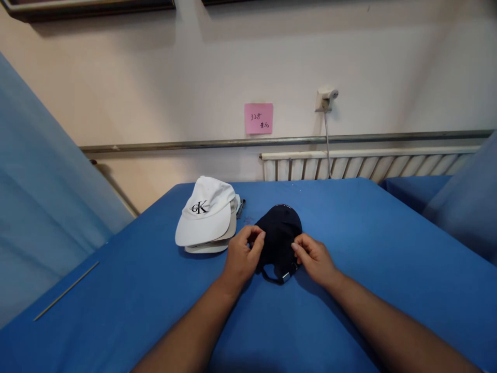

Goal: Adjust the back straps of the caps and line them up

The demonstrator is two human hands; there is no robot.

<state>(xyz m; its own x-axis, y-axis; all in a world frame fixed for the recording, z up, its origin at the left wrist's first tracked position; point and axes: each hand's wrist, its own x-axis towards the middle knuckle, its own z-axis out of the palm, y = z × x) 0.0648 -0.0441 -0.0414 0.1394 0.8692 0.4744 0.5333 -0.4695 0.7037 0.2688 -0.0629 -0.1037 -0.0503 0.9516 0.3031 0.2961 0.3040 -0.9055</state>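
A dark navy cap (280, 228) lies on the blue-covered table (349, 290), its back strap and buckle turned toward me. My left hand (241, 256) pinches the cap's left rear edge with curled fingers. My right hand (313, 258) grips the right rear edge near the metal buckle. To the left, a stack of white caps (207, 215) with a black logo on the top one rests on the cloth, apart from both hands.
A pink sticky note (258, 118) hangs on the wall above a metal rail. A white radiator (365, 165) and a wall plug with cord (325, 98) stand behind the table. Blue fabric drapes at the left (42, 207) and right edges.
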